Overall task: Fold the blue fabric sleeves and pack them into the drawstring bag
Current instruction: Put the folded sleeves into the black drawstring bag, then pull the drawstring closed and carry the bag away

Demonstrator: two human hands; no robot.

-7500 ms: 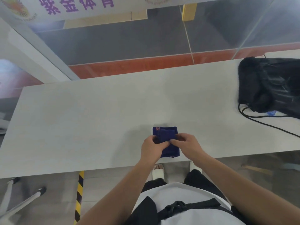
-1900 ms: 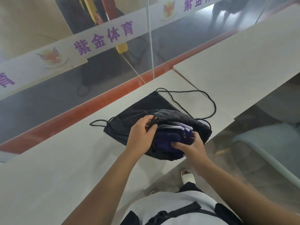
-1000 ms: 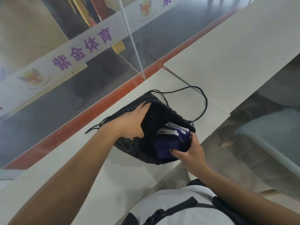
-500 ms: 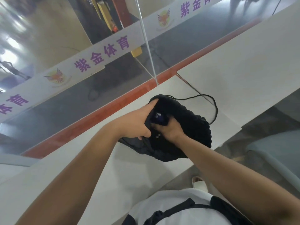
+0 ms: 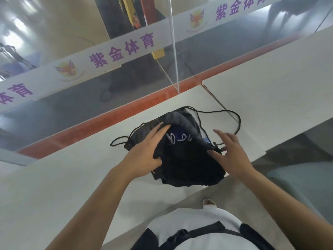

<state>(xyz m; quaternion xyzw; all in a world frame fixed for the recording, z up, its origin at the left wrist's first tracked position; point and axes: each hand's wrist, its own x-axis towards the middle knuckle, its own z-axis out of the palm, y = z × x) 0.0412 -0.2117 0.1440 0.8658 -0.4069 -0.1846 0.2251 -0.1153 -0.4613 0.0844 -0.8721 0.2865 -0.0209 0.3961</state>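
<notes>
**Blue sleeves tucked inside a black bag, mouth not yet drawn shut**

A black drawstring bag [image 5: 187, 159] lies near the front edge of a pale bench [image 5: 54, 186], its mouth facing away from the person. The folded blue sleeves [image 5: 177, 135], with pale lettering showing, sit just inside the open mouth.

The left hand [image 5: 144, 152] pinches the near-left rim of the bag, thumb underneath and fingers laid flat over the cloth, holding the opening up. The right hand [image 5: 228, 152] hovers at the bag's right side with its grip spread wide; one fingertip seems to touch the cloth near the cord knot, holding nothing.

A thin black cord [image 5: 234, 116] loops loose across the bench beyond the bag.

The bag and sleeves look soft, light and floppy, so they would likely sag and bunch rather than keep a shape. Closing the bag probably calls for taking hold of the cord near the right corner while the rim is steadied.
</notes>
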